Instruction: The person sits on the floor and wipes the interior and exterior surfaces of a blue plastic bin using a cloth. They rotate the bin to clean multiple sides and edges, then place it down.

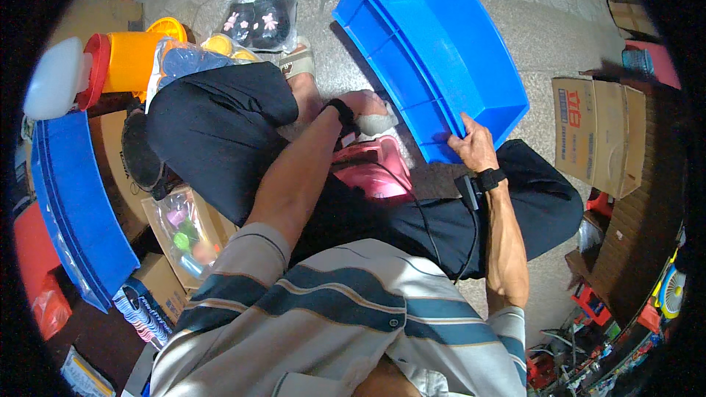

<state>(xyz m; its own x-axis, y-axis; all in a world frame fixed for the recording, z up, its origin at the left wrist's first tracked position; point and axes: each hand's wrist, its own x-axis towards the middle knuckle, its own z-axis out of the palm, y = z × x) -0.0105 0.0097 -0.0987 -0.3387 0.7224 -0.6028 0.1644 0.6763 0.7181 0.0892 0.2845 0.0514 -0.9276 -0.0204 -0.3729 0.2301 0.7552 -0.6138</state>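
Note:
My right hand (475, 144) grips the near end of a blue plastic bin (469, 49), its thumb and fingers at the rim. The bin is tilted on the floor, open side towards me, with a ribbed side wall on its left. My left hand (365, 103) is beside a pale sandal (379, 123) between my legs; its fingers are indistinct, so its hold cannot be told. Just below it lies a glossy pink plastic item (380, 171), partly hidden by my forearm and trousers. Both wrists wear black bands, and a black cable runs across my lap.
Bagged black shoes (262, 19) lie ahead on the stone-paved floor. At left are an orange container (129, 62), another blue bin (83, 198) and a windowed toy box (185, 231). Cardboard boxes (598, 132) stand at right, above scattered small coloured items (595, 303).

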